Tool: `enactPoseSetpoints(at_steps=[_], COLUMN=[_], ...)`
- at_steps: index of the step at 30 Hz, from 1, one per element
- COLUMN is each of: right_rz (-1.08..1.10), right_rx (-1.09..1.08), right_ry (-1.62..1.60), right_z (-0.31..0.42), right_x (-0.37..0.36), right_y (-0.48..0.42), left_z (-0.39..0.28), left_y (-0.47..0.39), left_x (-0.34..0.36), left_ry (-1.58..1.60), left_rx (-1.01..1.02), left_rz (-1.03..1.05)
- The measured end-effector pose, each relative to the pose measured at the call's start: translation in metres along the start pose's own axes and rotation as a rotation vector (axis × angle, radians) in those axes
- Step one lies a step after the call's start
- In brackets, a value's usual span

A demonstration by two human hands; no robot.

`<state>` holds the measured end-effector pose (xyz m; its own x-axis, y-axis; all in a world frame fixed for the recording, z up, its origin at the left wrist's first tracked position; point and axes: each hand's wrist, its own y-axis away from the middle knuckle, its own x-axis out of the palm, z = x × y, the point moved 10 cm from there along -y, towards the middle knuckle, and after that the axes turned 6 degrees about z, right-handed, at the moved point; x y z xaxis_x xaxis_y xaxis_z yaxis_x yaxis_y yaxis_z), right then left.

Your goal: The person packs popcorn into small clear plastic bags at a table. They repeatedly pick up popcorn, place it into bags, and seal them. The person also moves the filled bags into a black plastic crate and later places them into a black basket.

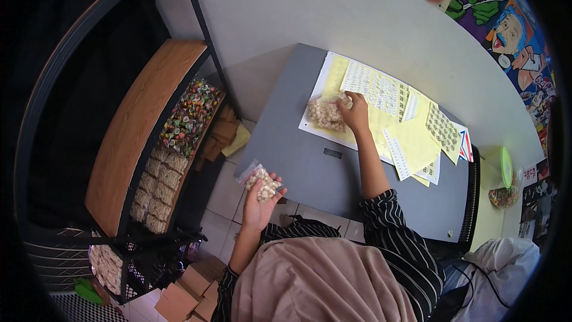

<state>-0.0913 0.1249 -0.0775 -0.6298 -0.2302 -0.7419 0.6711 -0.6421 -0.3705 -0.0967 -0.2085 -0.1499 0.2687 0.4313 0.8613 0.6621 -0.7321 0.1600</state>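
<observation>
My left hand [260, 208] holds a small clear zip bag of pale round pieces [267, 188], palm up, off the near left edge of the grey table [286, 156]. On the table's far side, my right hand [355, 111] touches the right side of a pile of similar filled bags [325, 114]; whether its fingers grip one is hard to tell. The pile lies on a white board [318, 91] with yellow backing sheets. Printed sticker sheets [373, 87] lie beyond and to the right of that hand, and a narrow sticker strip [396, 154] lies right of the forearm.
At left stands a wood-topped shelf [143, 129] with bags of colourful sweets [190, 116] and pale packets [158, 188]. Cardboard boxes [178, 299] are on the floor. A green-rimmed tub [498, 167] stands at right, near a white plastic bag [500, 268]. A wall borders the table's far side.
</observation>
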Motion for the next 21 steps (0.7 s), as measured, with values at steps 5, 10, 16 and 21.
enactPoseSetpoints(at_steps=[5,10,16,21], right_rz=[-0.169,0.019,0.389,0.290], right_rx=[-0.009,-0.489,-0.776,-0.654], right_ry=[-0.377,-0.489,-0.589,-0.528], right_z=[0.002,0.144,0.208,0.178], right_x=[-0.021,-0.048,-0.020,-0.028], right_y=[0.023,0.112,0.187,0.145], left_z=[-0.005,0.004,0.012,0.006], left_y=[0.006,-0.002,-0.001,0.003], left_x=[0.004,0.006,0.003,0.009], left_ry=[-0.201,-0.112,-0.119,-0.147], left_rx=[0.022,-0.029,-0.009,0.033], left_rz=[-0.038,0.011,0.147,0.134])
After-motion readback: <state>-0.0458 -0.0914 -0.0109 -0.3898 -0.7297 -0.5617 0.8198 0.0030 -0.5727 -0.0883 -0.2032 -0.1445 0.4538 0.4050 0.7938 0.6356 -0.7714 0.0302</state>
